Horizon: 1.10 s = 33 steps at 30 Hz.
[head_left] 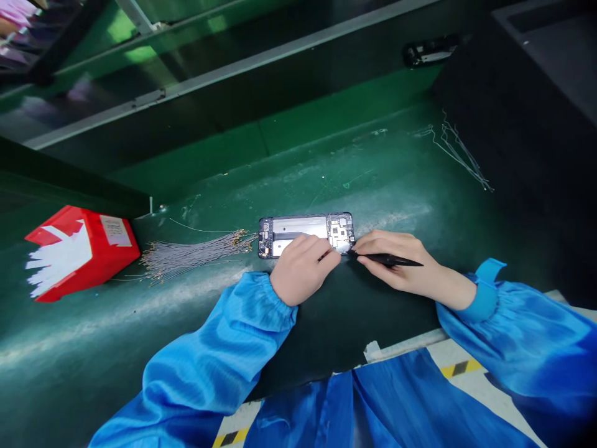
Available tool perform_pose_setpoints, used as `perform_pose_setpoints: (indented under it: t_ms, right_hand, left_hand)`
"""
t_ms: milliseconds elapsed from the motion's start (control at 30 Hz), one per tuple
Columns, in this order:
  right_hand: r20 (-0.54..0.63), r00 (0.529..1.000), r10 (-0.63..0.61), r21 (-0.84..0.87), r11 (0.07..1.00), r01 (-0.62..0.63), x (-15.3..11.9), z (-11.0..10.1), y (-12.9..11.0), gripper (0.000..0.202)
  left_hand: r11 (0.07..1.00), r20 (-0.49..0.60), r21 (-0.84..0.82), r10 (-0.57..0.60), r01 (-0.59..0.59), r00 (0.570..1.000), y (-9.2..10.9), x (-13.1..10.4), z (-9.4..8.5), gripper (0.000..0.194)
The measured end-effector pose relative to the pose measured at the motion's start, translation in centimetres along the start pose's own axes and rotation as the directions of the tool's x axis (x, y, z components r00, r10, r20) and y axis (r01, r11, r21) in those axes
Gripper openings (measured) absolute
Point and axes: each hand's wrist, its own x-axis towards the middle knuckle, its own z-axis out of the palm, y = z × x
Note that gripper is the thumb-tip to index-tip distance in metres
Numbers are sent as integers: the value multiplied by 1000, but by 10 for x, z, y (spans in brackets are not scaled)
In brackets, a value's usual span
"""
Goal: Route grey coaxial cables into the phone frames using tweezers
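Note:
An opened phone [301,225] lies lengthwise on the green bench mat, its circuit board showing at the right end and a silver area in the middle. My left hand [303,267] rests over its near edge, fingers curled and pressed together on the phone; the fingertips are partly hidden. At the phone's right near corner, my right hand [405,261] pinches black tweezers [392,259], their working tips at the corner and too small to make out. Left of the phone lies a bundle of thin grey cables [196,254] with gold-coloured ends.
A red bin [107,249] holding white strips stands at the left. Several loose cables [459,152] lie at the back right, beside a large black box [527,137]. Another phone part [431,51] sits on the ledge behind. The bench's front edge runs before my blue smock.

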Motion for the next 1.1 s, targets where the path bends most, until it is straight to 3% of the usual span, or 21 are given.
perform_pose_setpoints:
  t_ms: [167, 267, 400, 500, 900, 1100]
  right_hand:
    - [4, 995, 95, 4, 995, -95, 12, -10, 5, 11]
    - [35, 999, 33, -157, 987, -28, 22, -13, 13, 16]
    - [213, 977, 9, -334, 940, 64, 31, -8, 20, 22]
    - [268, 963, 28, -342, 937, 68, 33, -5, 20, 22]
    - [263, 963, 61, -326, 945, 29, 33, -2, 19, 23]
    - [309, 946, 102, -326, 945, 4, 38, -5, 19, 24]
  left_hand:
    - [999, 0, -9, -40, 40, 999, -2, 1, 0, 22]
    - [997, -11, -21, -80, 80, 997, -3, 2, 2, 23]
    - [993, -13, -37, -111, 111, 994, -4, 4, 5, 20]
    - [992, -11, -34, -121, 121, 993, -5, 5, 7, 20]
    - [982, -5, -179, -58, 56, 998, 2, -5, -1, 23]
    - [985, -2, -166, -43, 42, 999, 5, -9, -2, 24]
